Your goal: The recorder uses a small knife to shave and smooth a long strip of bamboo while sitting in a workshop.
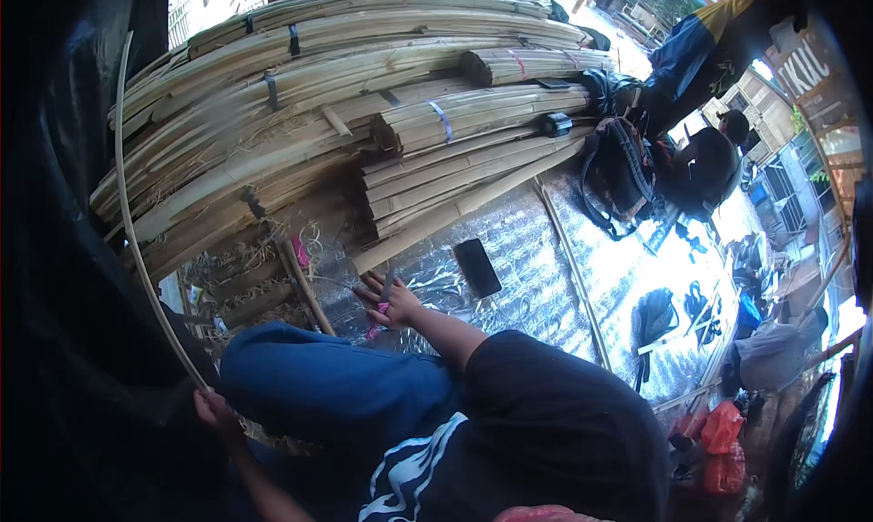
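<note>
My left hand (215, 407) sits low at my side, fingers clenched around the lower end of a long thin bamboo strip (127, 204); the strip rises from the fist and bows up along the dark tarp (55, 249) in one tall arc, free end near the top of the stack. My right hand (389, 302) reaches past my blue-clad knee (318, 386) and grasps a knife (386, 290) with a pink handle, blade pointing away, resting on or just above the silver foil mat (527, 249); I cannot tell if the tip touches. Risk one: the strip is flexed and stored with spring, so a slack left grip could let it whip. Risk two: the free end is unsupported and may snag the tarp or the bundles. Risk three: blade and strip are well apart now, and bringing them together across my knee puts the edge near my leg. A black phone (477, 267) lies just beyond the knife hand and could be knocked or scratched. Further out, the stacked bamboo slats (364, 95) slope toward me, with loose shavings below; a tug could shift them. Bags (618, 172) and another seated person (714, 163) lie well beyond.
</note>
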{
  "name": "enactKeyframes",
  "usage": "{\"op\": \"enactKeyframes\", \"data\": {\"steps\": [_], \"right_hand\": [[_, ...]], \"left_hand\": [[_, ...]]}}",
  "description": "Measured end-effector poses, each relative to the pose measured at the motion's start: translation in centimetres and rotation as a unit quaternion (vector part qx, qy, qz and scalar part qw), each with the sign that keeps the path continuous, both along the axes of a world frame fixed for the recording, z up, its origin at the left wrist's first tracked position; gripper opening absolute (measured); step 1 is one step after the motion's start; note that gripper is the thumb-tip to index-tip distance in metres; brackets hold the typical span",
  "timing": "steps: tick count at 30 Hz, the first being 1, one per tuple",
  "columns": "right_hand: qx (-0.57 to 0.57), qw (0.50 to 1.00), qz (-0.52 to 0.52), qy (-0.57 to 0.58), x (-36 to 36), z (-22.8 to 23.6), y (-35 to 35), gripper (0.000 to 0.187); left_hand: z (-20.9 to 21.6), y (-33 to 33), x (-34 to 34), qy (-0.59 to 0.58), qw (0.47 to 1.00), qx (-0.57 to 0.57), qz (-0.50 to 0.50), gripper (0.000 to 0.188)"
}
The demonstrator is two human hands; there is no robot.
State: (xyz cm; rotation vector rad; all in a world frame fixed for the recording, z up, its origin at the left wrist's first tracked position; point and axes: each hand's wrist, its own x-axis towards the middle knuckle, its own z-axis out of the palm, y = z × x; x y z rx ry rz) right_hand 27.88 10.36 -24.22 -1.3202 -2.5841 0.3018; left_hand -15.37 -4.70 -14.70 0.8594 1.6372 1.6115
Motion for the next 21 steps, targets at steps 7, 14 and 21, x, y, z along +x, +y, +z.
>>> {"op": "enactKeyframes", "data": {"steps": [7, 14, 21], "right_hand": [[0.021, 1.0, 0.007, -0.013, 0.1, -0.3, -0.4, 0.067], [-0.012, 1.0, -0.005, -0.013, 0.5, 0.2, -0.4, 0.067], [-0.058, 0.997, 0.02, -0.049, -1.8, 0.6, 0.6, 0.071]], "left_hand": [[-0.3, -1.3, -1.7, 0.054, 0.998, -0.006, -0.031, 0.02], [-0.2, 0.5, -1.0, 0.006, 0.997, -0.014, -0.074, 0.015], [1.7, 0.1, -0.3, 0.072, 0.997, -0.01, -0.031, 0.018]]}}
